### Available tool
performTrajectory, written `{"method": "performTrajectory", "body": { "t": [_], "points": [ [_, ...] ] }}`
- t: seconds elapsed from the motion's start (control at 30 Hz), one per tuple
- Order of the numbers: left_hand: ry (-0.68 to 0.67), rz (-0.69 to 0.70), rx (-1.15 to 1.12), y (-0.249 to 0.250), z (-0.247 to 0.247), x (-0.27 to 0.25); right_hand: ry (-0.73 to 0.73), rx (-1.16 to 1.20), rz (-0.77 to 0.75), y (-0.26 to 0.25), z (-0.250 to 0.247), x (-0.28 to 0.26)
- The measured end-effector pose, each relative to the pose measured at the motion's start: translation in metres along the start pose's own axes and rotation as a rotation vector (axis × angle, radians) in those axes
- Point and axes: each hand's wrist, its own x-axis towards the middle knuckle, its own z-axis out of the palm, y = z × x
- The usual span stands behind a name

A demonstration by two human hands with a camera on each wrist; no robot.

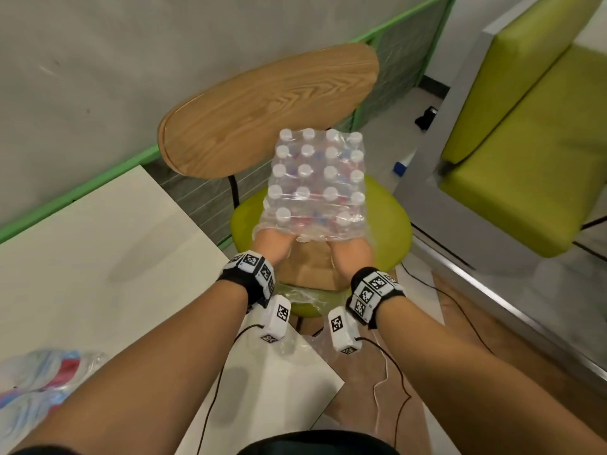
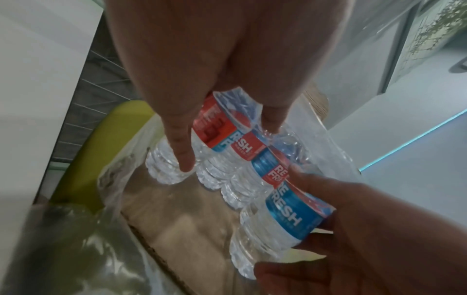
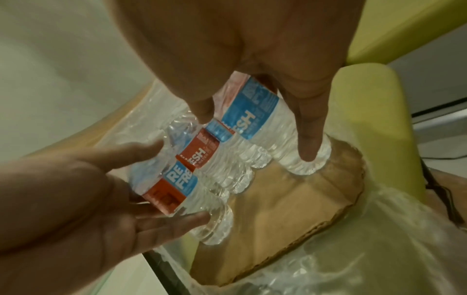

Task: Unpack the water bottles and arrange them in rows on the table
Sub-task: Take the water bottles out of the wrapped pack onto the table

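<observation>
A shrink-wrapped pack of water bottles (image 1: 317,182) with white caps stands on a cardboard tray (image 1: 308,267) on a green chair seat (image 1: 391,224). The wrap is torn open at the near end, and both hands reach in under it. My left hand (image 1: 274,239) grips the leftmost bottle (image 3: 174,189) of the front row, thumb and fingers round its red and blue label. My right hand (image 1: 353,254) grips the rightmost bottle (image 3: 262,127) of that row, which has a blue label. Both bottles stand upright on the cardboard.
The white table (image 1: 98,257) lies to the left, its corner near my body. Several blurred wrapped bottles (image 1: 42,376) lie at its near left edge. The wooden chair back (image 1: 269,103) rises behind the pack. A green sofa (image 1: 525,142) stands to the right. Cables (image 1: 460,310) run over the floor.
</observation>
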Motion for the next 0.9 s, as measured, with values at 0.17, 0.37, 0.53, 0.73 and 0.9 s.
{"method": "performTrajectory", "body": {
  "t": [0.17,0.37,0.53,0.73,0.9],
  "points": [
    [0.027,0.149,0.272,-0.003,0.005,-0.001,-0.005,-0.168,-0.103,0.0,-0.014,-0.01],
    [-0.109,0.449,0.456,-0.014,0.007,-0.026,-0.141,-0.376,-0.39,0.0,-0.021,-0.022],
    [-0.149,0.447,0.132,-0.043,-0.016,-0.046,-0.253,-0.427,-0.518,-0.01,-0.025,-0.032],
    [-0.112,0.273,-0.096,-0.082,-0.064,-0.084,-0.383,-0.592,-0.522,-0.034,-0.028,-0.047],
    [0.041,0.156,-0.228,-0.121,-0.116,-0.128,-0.476,-0.766,-0.609,-0.064,-0.006,-0.076]
  ]
}}
